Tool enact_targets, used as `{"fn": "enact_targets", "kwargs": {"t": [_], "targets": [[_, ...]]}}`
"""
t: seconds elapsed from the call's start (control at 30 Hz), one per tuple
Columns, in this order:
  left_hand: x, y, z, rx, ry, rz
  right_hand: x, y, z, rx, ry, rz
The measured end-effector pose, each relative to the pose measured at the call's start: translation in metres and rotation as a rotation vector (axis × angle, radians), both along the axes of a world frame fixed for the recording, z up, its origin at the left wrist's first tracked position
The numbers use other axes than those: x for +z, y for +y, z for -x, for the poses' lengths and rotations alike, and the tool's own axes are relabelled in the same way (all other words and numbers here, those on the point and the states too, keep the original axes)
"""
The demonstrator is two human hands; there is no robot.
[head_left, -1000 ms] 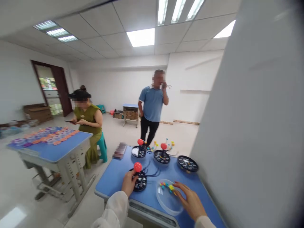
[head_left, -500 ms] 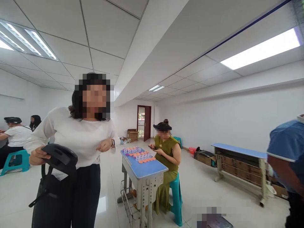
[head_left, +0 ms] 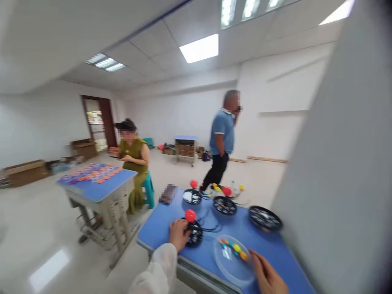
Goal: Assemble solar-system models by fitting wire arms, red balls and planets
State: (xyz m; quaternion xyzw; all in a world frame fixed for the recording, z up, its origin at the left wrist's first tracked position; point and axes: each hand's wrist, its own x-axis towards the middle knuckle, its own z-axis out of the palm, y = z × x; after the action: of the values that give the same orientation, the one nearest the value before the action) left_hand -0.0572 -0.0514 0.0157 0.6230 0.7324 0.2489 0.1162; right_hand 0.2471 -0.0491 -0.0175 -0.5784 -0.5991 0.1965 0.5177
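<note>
My left hand (head_left: 179, 235) lies at the near left of the blue table, its fingers curled over the edge of a black round openwork piece (head_left: 195, 237). A red ball (head_left: 190, 215) stands at the far side of that piece. My right hand (head_left: 268, 272) is at the right rim of a shallow clear plastic dish (head_left: 228, 271), fingertips pinched against it. Several small yellow, orange, blue and red beads (head_left: 237, 248) lie in the dish. Behind are more black round pieces, one (head_left: 224, 205) with a red ball beside it. Motion blur hides fine detail.
The blue table (head_left: 208, 255) also carries a dark pixelated item (head_left: 168, 194) and thin black cords. A grey-white pillar (head_left: 330, 171) rises at right. Leftward, a seated person (head_left: 133, 155) is at another table (head_left: 94, 192). A person in blue (head_left: 222, 130) stands beyond.
My view has swung right and down, bringing my table and both hands into sight. The person in white has left the view; the one in blue now appears farther off, near the middle.
</note>
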Motion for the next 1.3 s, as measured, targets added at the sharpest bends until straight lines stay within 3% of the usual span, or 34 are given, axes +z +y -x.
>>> {"fn": "enact_targets", "kwargs": {"t": [0.1, 0.27, 0.87, 1.3], "targets": [[-0.014, 0.007, -0.035, -0.121, -0.009, 0.056, 0.008, -0.021, -0.020, 0.001, 0.015, 0.062], [-0.012, 0.009, -0.025, -0.111, 0.008, 0.072, 0.021, -0.022, -0.005, -0.010, 0.044, 0.041], [-0.006, 0.015, -0.046, 0.054, 0.007, 0.069, 0.017, -0.026, -0.005, -0.003, 0.076, 0.041], [-0.011, 0.015, -0.047, 0.016, -0.028, 0.047, 0.016, -0.028, -0.008, 0.010, 0.066, 0.078]]}}
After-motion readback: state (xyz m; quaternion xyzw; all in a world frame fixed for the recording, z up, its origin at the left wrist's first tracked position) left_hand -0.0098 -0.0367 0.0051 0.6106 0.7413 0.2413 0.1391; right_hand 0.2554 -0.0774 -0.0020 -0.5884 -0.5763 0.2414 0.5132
